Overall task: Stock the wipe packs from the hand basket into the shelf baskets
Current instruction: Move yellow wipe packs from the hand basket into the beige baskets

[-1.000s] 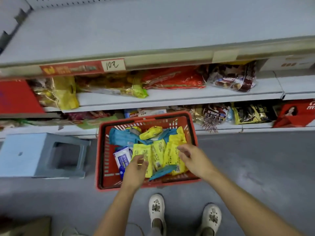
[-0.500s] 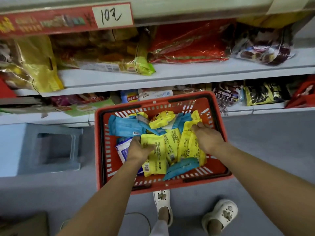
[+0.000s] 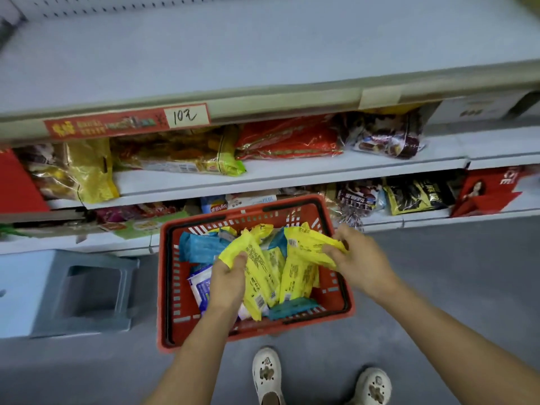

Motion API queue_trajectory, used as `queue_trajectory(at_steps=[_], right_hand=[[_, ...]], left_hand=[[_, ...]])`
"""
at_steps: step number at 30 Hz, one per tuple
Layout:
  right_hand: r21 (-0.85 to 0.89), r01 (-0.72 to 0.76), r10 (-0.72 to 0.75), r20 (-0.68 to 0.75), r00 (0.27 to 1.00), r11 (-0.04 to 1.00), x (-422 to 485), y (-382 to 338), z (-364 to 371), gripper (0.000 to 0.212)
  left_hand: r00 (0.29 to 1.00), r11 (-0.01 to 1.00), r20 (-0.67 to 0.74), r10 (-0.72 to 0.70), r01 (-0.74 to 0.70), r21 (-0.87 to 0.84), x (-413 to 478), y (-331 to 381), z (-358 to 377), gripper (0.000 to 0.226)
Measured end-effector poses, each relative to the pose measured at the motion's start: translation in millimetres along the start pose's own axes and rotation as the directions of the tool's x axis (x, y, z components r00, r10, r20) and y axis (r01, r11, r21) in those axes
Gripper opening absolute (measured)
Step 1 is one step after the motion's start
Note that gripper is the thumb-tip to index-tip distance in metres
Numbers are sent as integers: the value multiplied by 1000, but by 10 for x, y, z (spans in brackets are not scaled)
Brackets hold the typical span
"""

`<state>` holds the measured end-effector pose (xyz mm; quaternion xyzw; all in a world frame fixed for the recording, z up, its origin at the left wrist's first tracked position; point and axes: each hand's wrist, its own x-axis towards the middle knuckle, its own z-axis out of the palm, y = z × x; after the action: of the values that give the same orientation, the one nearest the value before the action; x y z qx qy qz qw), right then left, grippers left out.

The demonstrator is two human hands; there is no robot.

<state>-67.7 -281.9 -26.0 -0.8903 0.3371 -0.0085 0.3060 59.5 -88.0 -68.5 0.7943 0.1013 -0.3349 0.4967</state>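
Your left hand (image 3: 229, 276) and right hand (image 3: 358, 257) each grip several yellow wipe packs (image 3: 257, 267). Those hanging below your grip may slip out and miss the red hand basket (image 3: 181, 276).

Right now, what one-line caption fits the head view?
Left hand and right hand each grip yellow wipe packs above the red hand basket on the floor by snack shelves.

Counted: one hand basket (image 3: 254, 337), red; two hands, left hand (image 3: 228, 276) and right hand (image 3: 359, 258); yellow wipe packs (image 3: 258, 273), at least five, overlapped, exact number unclear; blue packs (image 3: 201, 247), three showing; white shoes (image 3: 267, 372), two; grey stool (image 3: 29, 287), one.
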Motion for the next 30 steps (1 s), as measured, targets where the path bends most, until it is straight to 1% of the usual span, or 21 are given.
queue_trajectory(at_steps=[1,3,4,5,7,8,10,11,12,13,15,18,20,21,22,23,24,26,27,28,30], right_hand=[[51,24,-21,-72,997,998,-94,-51,-98,21],[113,111,-89,-181,979,987,-290,-147,-260,24],[116,153,-126,-212,969,981,-390,-189,-335,25],[102,191,-164,-233,959,976,-488,-206,-398,25],[62,249,-223,-276,935,967,-660,-180,-515,26],[41,264,-241,-299,924,964,-742,-120,-604,23],[-12,270,-259,-324,910,963,-867,16,-807,18],[-30,275,-269,-326,906,961,-922,115,-941,24],[-35,293,-288,-328,900,956,-955,228,-1075,33],[-30,324,-315,-335,888,946,-969,347,-1206,41],[58,393,-352,-341,872,918,-984,558,-1516,48],[366,391,-251,-374,893,845,-993,828,-2047,32],[397,380,-131,-528,839,836,-959,1054,-2392,22],[388,341,-55,-587,808,856,-924,1170,-2558,21],[400,262,35,-600,799,878,-877,1301,-2719,24],[447,155,134,-550,824,881,-812,1437,-2867,30],[519,46,227,-449,864,853,-739,1554,-3004,36],[686,-78,314,-226,922,723,-591,1726,-3194,44],[749,-97,326,-165,931,655,-532,1778,-3272,43],[784,-97,336,-148,930,614,-481,1822,-3347,38],[808,-55,340,-184,922,586,-373,1918,-3478,33]], left_hand=[[1000,1000,3,-6,6,-17,-165,107,105,77],[997,995,59,47,-41,-89,-536,299,397,46],[994,988,80,79,-68,-140,-720,385,569,31],[991,974,99,95,-72,-215,-913,479,736,22],[985,922,143,94,-32,-386,-1211,641,997,25],[977,892,196,86,12,-453,-1384,738,1125,34],[931,853,356,80,121,-507,-1633,876,1362,74],[908,853,410,88,144,-502,-1781,947,1502,90],[899,857,423,112,128,-499,-1908,1009,1640,94],[907,868,394,148,72,-491,-1983,1057,1771,86],[928,877,308,210,-40,-478,-2150,1190,2033,53],[931,868,232,280,-142,-476,-2281,1347,2389,43],[924,872,208,321,-202,-446,-2355,1445,2572,37],[914,882,225,337,-223,-415,-2397,1500,2634,36],[901,886,249,355,-239,-397,-2460,1572,2688,36],[888,892,277,368,-253,-376,-2495,1646,2733,36],[871,896,313,380,-262,-357,-2534,1732,2776,37],[847,903,360,392,-280,-325,-2549,1901,2872,39],[837,902,375,399,-285,-324,-2552,1988,2925,40],[831,902,384,402,-287,-323,-2546,2067,2988,41],[828,904,391,401,-291,-312,-2523,2219,3141,42]])
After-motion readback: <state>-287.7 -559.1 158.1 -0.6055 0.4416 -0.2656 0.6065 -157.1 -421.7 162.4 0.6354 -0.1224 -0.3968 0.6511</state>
